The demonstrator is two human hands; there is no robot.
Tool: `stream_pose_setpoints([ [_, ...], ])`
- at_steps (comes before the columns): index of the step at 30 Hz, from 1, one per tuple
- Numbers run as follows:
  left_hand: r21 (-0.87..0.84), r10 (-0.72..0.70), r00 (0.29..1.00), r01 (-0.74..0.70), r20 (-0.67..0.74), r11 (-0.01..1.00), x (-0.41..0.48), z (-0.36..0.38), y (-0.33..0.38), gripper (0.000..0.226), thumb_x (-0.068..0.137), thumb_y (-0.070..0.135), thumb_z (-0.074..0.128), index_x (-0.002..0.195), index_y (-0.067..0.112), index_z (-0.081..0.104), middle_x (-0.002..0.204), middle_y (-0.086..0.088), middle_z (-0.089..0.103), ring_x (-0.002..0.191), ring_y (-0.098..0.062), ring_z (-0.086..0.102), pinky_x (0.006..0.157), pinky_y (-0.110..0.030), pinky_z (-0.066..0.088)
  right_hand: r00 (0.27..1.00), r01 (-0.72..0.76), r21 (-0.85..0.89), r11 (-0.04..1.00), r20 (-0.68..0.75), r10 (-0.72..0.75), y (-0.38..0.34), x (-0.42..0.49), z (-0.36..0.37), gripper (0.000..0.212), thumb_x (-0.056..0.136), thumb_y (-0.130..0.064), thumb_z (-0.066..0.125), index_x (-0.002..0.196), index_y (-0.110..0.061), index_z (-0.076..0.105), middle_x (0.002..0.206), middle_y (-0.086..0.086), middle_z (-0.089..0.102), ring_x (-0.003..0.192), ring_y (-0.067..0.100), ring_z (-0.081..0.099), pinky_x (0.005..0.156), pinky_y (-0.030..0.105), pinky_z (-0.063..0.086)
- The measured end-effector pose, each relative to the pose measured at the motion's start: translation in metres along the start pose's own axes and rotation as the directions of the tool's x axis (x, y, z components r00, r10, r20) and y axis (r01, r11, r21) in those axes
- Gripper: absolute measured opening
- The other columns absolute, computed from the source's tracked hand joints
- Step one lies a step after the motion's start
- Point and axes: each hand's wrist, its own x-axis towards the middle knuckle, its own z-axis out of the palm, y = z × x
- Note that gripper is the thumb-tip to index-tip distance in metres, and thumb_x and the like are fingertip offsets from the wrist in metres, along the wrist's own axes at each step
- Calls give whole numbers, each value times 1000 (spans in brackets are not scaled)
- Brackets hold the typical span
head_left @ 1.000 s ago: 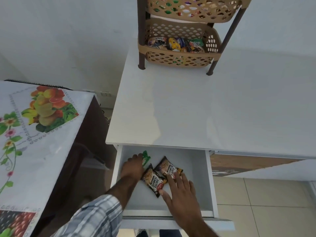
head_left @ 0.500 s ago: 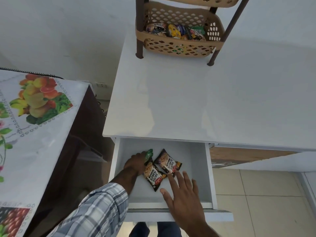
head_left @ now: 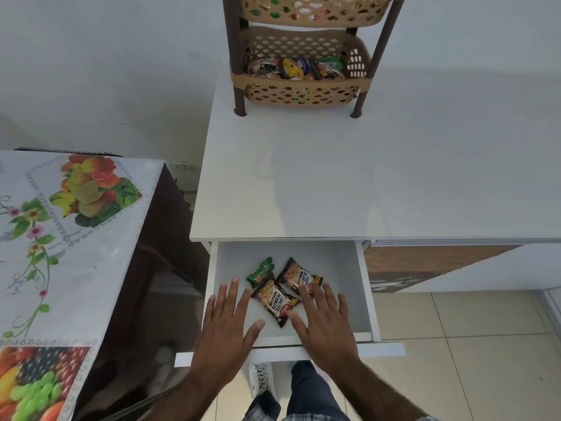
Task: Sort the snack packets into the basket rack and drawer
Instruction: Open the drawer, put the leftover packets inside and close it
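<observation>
The white drawer [head_left: 365, 287] stands pulled out below the counter. Inside lie a small green packet [head_left: 260, 272] and two dark salted-peanut packets, one in front [head_left: 274, 300] and one behind it to the right [head_left: 299, 276]. My left hand [head_left: 226, 326] hovers flat over the drawer's front left, fingers spread, holding nothing. My right hand [head_left: 323, 320] is spread over the front right, its fingertips at the peanut packets' edges. The tan basket rack [head_left: 361, 83] stands at the counter's back; its lower basket holds several colourful snack packets [head_left: 296, 68].
A white counter [head_left: 349, 177] spans the middle and right. To the left is a dark table with a fruit-print cloth [head_left: 60, 238]. My legs and a shoe show under the drawer front, above a tiled floor [head_left: 470, 360].
My left hand has let go of the green packet and drawn back toward the drawer front. My right hand stays spread beside the peanut packets.
</observation>
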Motion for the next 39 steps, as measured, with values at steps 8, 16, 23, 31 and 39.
stream_pose_setpoints([
  [8,72,-14,999,17,-49,997,-3,-3,0,79,98,73,9,161,28,-9,168,-1,-22,155,-24,-19,125,-52,4,996,89,-105,991,-21,-91,20,-1,-8,70,99,-73,20,159,-37,12,168,4,21,156,26,11,120,56,8],
  [16,57,-12,997,16,-76,998,4,0,-4,79,100,70,17,162,26,-1,170,-3,-14,157,-25,-11,123,-54,7,998,60,-164,985,-26,-65,30,5,-10,71,99,-72,26,158,-34,23,166,5,25,154,28,16,121,54,7],
  [23,60,-4,995,10,-96,998,11,1,-6,78,101,68,22,163,25,2,170,-4,-10,157,-26,-6,122,-54,8,997,55,-182,982,-48,-65,31,13,-10,71,98,-73,26,158,-34,25,165,4,25,154,27,16,121,55,6],
  [31,69,12,990,-2,-144,998,21,0,-9,78,101,65,27,163,23,6,171,-6,-5,157,-28,-1,123,-53,4,994,61,-196,979,-80,-78,32,23,-11,71,99,-72,28,158,-33,24,165,5,25,154,28,15,121,54,6],
  [39,89,22,985,-7,-173,996,35,-6,-9,77,101,65,22,163,22,5,171,-6,-5,157,-28,-2,123,-54,6,989,73,-216,974,-112,-99,31,36,-18,72,100,-70,24,158,-29,26,166,9,23,155,29,13,121,57,8],
])
